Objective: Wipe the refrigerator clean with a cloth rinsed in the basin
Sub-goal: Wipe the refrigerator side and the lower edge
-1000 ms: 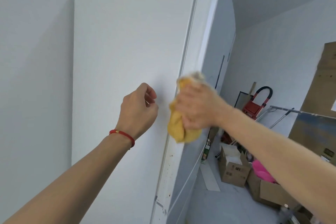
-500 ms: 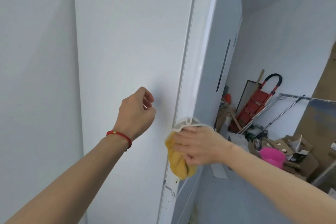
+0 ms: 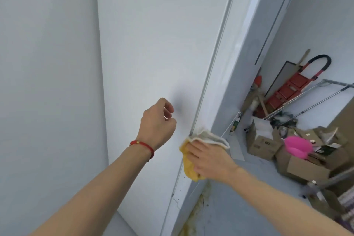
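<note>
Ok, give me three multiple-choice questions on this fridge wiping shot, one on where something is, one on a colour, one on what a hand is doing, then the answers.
1. Where is the cloth pressed?
A. on the front corner edge of the refrigerator
B. on the floor
C. on a cardboard box

2. What colour is the basin on the boxes at right?
A. blue
B. pink
C. green

3. What is the left hand doing?
A. gripping the cloth
B. holding a spray bottle
C. holding nothing, fingers loosely curled by the side panel

Answers:
1 A, the right hand presses the yellow and white cloth against the corner edge.
2 B, the basin is bright pink.
3 C, the left hand, with a red bracelet at the wrist, is raised near the white side panel and nothing is in it.
</note>
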### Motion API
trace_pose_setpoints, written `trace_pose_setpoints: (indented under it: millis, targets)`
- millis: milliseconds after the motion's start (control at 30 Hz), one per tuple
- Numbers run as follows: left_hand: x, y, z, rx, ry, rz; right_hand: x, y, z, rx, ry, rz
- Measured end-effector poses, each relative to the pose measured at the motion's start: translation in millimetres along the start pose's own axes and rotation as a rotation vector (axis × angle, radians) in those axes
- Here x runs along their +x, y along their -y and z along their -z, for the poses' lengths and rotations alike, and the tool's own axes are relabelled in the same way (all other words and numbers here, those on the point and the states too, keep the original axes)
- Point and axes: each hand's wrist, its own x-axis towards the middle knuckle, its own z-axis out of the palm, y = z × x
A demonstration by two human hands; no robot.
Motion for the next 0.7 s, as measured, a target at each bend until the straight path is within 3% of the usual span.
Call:
trace_pose_setpoints:
  millis: [67,100,233,300,367,467,600,700]
  targets:
    - [-14,16,0,0.016,0.040,0.043,-4,20,-12,0.000,0.117,0.073]
    - [-19,23,2,0.025,0.050,0.062,-1,14,-9,0.016,0.087,0.087]
    - [-34,47,15,0.059,0.041,0.141,9,-62,28,0.042,-0.316,0.085]
    - [-39,54,19,0.062,0.026,0.170,23,-110,60,-0.019,-0.517,-0.041]
    - [-41,58,19,0.053,0.025,0.185,34,-128,78,-0.032,-0.599,-0.204]
    - [-44,64,17,0.043,0.036,0.197,32,-82,47,-0.008,-0.522,-0.230]
    - [-43,63,13,0.022,0.072,0.174,-2,24,-16,0.013,-0.011,0.091]
    - [-33,49,16,0.030,0.104,0.027,-3,6,-9,0.117,-0.011,0.093]
